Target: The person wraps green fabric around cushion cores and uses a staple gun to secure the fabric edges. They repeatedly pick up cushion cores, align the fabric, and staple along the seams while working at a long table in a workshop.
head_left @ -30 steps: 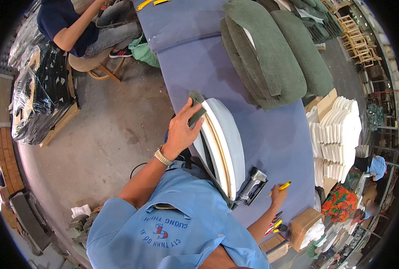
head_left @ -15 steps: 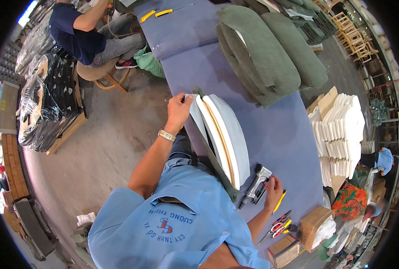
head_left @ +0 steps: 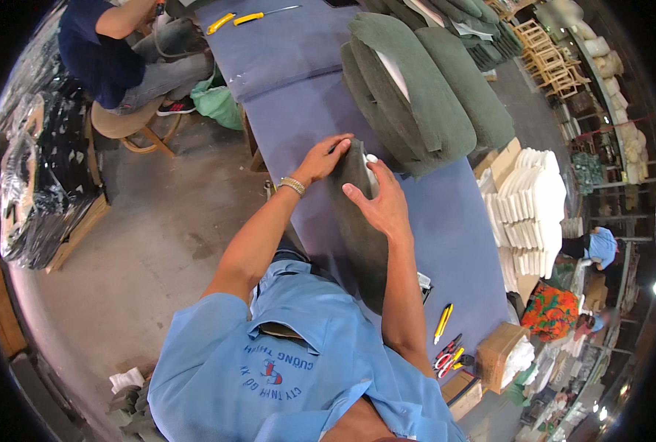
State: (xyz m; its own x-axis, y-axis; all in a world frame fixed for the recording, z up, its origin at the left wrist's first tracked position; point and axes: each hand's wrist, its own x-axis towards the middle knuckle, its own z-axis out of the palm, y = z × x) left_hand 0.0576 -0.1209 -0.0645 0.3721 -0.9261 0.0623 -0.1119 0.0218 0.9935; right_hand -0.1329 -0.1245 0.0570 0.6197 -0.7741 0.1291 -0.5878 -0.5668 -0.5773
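A long curved pad in dark green fabric (head_left: 361, 239) lies along the near side of the blue-topped table (head_left: 457, 236). White padding (head_left: 371, 158) peeks out at its far end. My left hand (head_left: 322, 160) is closed at that end, pinching the fabric's edge. Beside it my right hand (head_left: 383, 202) rests against the pad, thumb and fingers apart, fingertips near the white padding. Just past my right forearm shows a bit of the staple gun (head_left: 424, 283); the arm hides most of it.
Stacked green cushions (head_left: 423, 96) cover the far part of the table. Yellow-handled tools (head_left: 248, 18) lie beyond; a yellow cutter (head_left: 443, 323) and red-handled scissors (head_left: 444, 359) lie near right. White pads (head_left: 530, 214) stand at right. Another person (head_left: 121, 59) sits far left.
My right hand has left the staple gun and come up to the pad's far end. The green fabric now covers the white and grey layers that showed before.
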